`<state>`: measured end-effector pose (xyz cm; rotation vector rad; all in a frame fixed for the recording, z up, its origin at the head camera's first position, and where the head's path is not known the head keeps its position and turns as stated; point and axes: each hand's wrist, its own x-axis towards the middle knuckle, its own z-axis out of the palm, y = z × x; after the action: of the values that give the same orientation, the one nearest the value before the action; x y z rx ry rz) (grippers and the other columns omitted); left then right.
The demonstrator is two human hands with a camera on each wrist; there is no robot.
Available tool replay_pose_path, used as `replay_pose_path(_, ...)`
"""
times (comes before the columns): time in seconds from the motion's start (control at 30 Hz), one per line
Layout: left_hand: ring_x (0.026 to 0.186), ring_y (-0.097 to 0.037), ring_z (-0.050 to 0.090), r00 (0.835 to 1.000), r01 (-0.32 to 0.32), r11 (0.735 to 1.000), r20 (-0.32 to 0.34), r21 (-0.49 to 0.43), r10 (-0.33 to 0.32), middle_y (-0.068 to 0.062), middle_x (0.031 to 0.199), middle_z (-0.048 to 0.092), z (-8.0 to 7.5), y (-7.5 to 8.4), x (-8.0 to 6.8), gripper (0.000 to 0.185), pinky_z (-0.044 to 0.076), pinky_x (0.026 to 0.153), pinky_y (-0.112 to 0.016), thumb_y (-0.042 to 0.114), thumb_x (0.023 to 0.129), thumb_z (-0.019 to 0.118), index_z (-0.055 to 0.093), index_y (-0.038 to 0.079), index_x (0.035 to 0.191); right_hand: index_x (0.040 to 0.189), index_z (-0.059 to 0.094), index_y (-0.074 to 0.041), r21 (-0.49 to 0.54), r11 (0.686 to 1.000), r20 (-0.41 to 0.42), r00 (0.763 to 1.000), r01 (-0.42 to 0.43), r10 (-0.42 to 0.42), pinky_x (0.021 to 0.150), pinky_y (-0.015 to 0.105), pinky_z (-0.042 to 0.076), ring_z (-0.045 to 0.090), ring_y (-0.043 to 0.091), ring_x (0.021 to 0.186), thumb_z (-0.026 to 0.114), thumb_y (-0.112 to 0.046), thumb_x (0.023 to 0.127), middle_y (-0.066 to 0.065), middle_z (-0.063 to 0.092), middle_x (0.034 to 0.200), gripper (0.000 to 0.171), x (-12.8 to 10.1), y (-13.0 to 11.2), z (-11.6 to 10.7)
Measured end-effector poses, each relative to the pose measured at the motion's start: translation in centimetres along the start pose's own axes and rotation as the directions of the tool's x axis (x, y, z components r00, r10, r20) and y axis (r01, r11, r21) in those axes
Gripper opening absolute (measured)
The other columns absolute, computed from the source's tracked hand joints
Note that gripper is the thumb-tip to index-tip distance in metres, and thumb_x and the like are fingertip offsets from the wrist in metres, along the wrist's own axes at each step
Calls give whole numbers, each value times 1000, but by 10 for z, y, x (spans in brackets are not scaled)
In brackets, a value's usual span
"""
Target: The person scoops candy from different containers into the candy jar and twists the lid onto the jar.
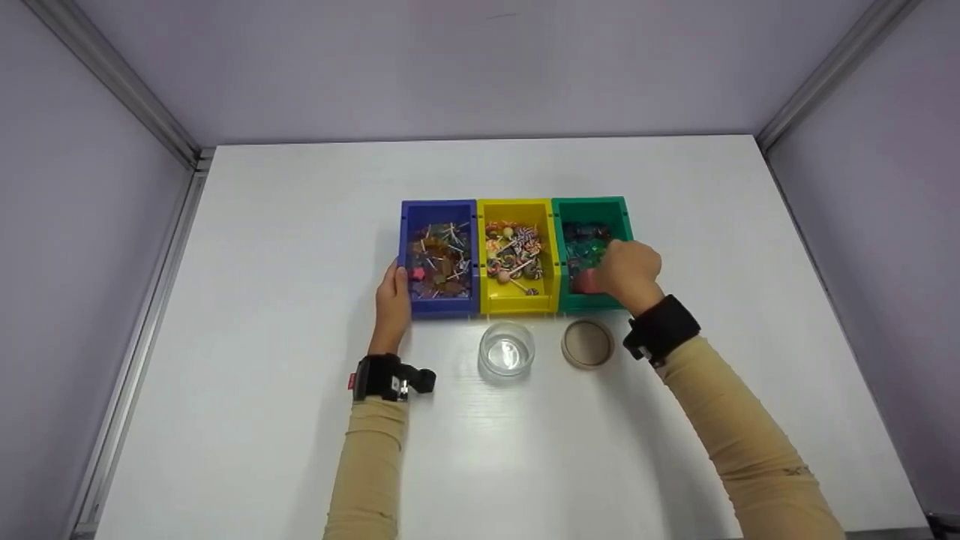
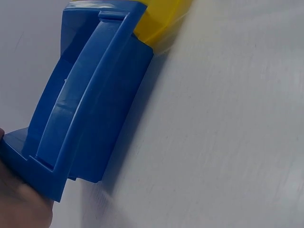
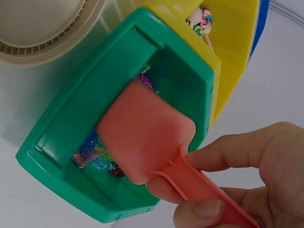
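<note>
Three bins stand side by side: a blue bin (image 1: 406,247) and a yellow bin (image 1: 517,301) full of lollipops, and a green bin (image 1: 621,217) holding wrapped candies (image 3: 90,148). My left hand (image 1: 394,283) lies flat against the blue bin's (image 2: 85,109) left front corner, fingers straight. My right hand (image 1: 628,271) pinches the handle of a pink scoop (image 3: 145,135), whose blade dips into the green bin (image 3: 57,137). The scoop's red blade (image 1: 586,281) shows just left of that hand.
A clear glass jar (image 1: 507,349) stands open in front of the yellow bin. Its round tan lid (image 1: 587,343) lies beside it, in front of the green bin. All of it sits on a white table (image 1: 262,225) walled on three sides.
</note>
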<state>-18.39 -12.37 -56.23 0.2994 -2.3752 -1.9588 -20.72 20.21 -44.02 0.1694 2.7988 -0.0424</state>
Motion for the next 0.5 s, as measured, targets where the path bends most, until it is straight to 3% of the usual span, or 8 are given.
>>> replay_pose_path(0.17,144,-33,36,1000,-8,1000,11,-2,8,-22,151,41,-2,2,0,46,29,122,-43,20,107,31,35,-2,147,59,47,-9,46,999,-45,999,2,1,42,26,30,39,17,57,64,-30,86,5,41,62,38,-5,0,6)
replay_pose_path(0.5,145,-34,35,1000,3,1000,-6,28,-3,-23,150,41,-2,1,-1,46,28,123,-44,19,106,32,35,-5,146,72,60,-3,40,999,-69,997,-23,26,42,27,31,42,17,59,62,-30,89,7,45,65,32,-9,-3,12)
